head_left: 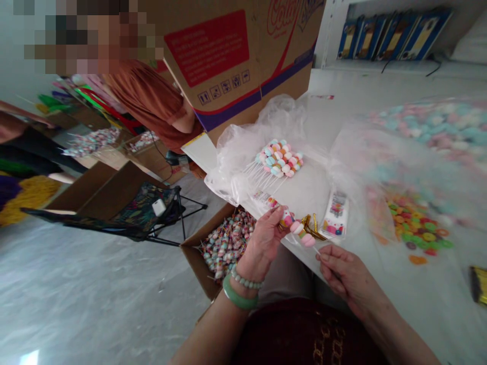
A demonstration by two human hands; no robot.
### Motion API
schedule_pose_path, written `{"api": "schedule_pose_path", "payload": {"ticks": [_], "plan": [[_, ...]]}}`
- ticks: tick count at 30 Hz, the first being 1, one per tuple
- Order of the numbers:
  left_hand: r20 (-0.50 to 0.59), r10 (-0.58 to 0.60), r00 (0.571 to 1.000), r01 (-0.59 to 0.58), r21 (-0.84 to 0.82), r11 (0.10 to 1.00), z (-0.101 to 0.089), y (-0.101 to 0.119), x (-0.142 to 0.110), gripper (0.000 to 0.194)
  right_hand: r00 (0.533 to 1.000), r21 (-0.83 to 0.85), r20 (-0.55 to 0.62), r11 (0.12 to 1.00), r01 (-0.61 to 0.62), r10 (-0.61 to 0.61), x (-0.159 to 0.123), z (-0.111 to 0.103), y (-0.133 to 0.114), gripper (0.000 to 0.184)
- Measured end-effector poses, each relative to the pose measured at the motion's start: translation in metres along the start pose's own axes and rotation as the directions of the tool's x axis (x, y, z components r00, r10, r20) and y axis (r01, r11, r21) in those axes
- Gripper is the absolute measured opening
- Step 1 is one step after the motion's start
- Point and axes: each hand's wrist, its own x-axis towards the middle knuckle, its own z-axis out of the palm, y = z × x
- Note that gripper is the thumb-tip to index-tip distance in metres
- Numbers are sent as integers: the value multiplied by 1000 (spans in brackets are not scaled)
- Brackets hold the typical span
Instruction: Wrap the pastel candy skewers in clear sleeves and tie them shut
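I've got the left hand (262,243) curled closed on the pastel candy skewer (302,234), its stick (315,249) angling across to the right hand (344,276), fingertips (321,253) pinching its end.

White worktop (426,314) here, loaded up: marshmallow skewers (279,159) on crumpled plastic (243,172), bagged pastel candies (437,126), bright candy rings (416,225)!

Carton (228,101) matt corrugated cardboard; bag (236,172) glossy plastic; twist tie (312,228) shiny gold foil.
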Motion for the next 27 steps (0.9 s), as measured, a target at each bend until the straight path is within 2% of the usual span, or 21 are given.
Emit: {"api": "schedule_pose_path", "payload": {"ticks": [2, 4, 6, 9, 11, 12, 14, 16, 18, 19, 21, 22, 24, 26, 27], "plan": [[-11, -14, 1000, 13, -34, 999, 2, -4, -1, 17, 990, -183, -72, 978, 104, -118, 1, 2, 2, 26], [-32, -32, 999, 29, -74, 997, 6, -8, -2, 14, 948, -446, -100, 866, 228, -301, 1, 3, 5, 24], [-55, -60, 997, 54, -101, 993, 10, -12, -3, 14, 855, -693, -51, 635, 342, -516, 1, 2, 9, 22], [-91, -64, 994, 52, -131, 990, 10, -14, -2, 16, 644, -895, 137, 185, 406, -753, 1, -1, 16, 22], [-103, -47, 994, 32, -139, 990, 8, -15, 0, 17, 515, -920, 287, -81, 385, -808, 1, -3, 18, 24], [-104, -40, 994, 25, -141, 990, 7, -15, 0, 17, 469, -912, 351, -181, 369, -811, 1, -3, 19, 24], [-98, -23, 995, 9, -145, 989, 4, -16, 2, 17, 411, -887, 438, -308, 345, -800, 1, -3, 18, 24], [-93, 4, 996, -17, -141, 990, 3, -17, 2, 17, 391, -874, 470, -355, 331, -791, 1, -3, 17, 23], [-79, 51, 996, -59, -111, 992, 4, -18, 2, 19, 406, -878, 459, -336, 341, -790, 2, -3, 17, 24], [-64, 76, 995, -81, -83, 993, 4, -18, 1, 20, 426, -886, 437, -297, 356, -792, 3, -4, 18, 25], [-7, 98, 995, -98, -7, 995, 6, -17, -2, 24, 494, -907, 346, -149, 394, -798, 3, -5, 19, 26], [24, 93, 995, -94, 34, 995, 7, -16, -3, 26, 548, -910, 278, -33, 413, -789, 3, -5, 18, 25], [68, 49, 996, -56, 98, 994, 8, -13, -5, 30, 708, -854, 127, 287, 434, -694, 3, -4, 15, 22], [79, 3, 997, -13, 125, 992, 8, -11, -6, 33, 886, -645, 24, 670, 367, -463, 1, -2, 10, 20], [76, -11, 997, 1, 127, 992, 7, -11, -6, 34, 947, -482, 22, 827, 290, -319, 1, -1, 7, 20]]}}
